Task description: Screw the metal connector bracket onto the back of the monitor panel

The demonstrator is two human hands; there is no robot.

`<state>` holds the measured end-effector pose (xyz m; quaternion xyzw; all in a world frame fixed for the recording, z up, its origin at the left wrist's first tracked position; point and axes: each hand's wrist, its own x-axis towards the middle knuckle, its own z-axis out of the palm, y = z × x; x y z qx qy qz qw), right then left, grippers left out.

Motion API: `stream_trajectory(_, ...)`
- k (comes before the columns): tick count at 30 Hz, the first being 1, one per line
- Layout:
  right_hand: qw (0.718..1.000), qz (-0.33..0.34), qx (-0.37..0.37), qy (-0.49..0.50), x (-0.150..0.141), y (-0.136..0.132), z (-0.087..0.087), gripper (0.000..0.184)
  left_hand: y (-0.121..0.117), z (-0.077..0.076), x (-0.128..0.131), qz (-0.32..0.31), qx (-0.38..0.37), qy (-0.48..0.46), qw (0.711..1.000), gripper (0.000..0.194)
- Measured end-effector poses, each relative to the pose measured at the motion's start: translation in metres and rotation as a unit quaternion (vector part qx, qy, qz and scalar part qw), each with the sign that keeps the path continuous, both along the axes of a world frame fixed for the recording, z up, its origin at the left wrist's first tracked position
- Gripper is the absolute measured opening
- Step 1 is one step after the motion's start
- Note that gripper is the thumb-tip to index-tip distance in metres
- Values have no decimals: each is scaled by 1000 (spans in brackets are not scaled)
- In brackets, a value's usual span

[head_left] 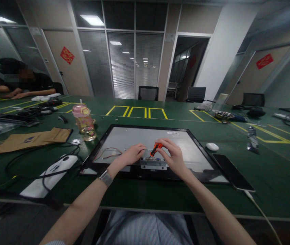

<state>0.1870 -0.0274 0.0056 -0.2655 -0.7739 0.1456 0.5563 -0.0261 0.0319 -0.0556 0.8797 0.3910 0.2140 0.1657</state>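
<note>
An orange and black screwdriver (156,149) is gripped in my right hand (171,153), tilted with its tip down at a metal bracket with a circuit board (154,164). That bracket sits at the near edge of a flat display panel (124,136), which lies with its silver back up inside a black frame. My left hand (134,153) rests at the left of the board, its fingers bent together; whether something small is between them I cannot make out. Thin coloured wires (109,153) lie on the panel to the left of this hand.
Left of the panel stand a pink-lidded bottle (84,122), a brown paper envelope (30,140) and a white power strip (50,175) with black cables. At the right lie a phone (233,172) on a charging cable and a white earbud case (212,146). A person (36,81) sits far left.
</note>
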Motion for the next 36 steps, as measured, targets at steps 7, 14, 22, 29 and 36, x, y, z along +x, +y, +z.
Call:
stream_trajectory(7, 1000, 9, -27, 9, -1, -1, -1, 17, 1, -1, -1, 3, -5, -4, 1000, 30)
stream_trajectory(14, 994, 85, -74, -11, -2, -3, -5, 34, 3, -3, -2, -7, -4, 1, 1000, 31)
stream_trajectory(22, 999, 26, -44, -17, 1, 3, -6, 25, 0, -1, -1, 6, -1, -1, 1000, 31)
stream_trajectory(29, 999, -28, -19, -13, 3, 3, -4, 24, 0, -2, -2, 18, -3, 14, 1000, 31)
stream_trajectory(36, 989, 78, -110, 64, -3, 3, -13, 24, 0, 0, -2, 6, -3, 2, 1000, 31)
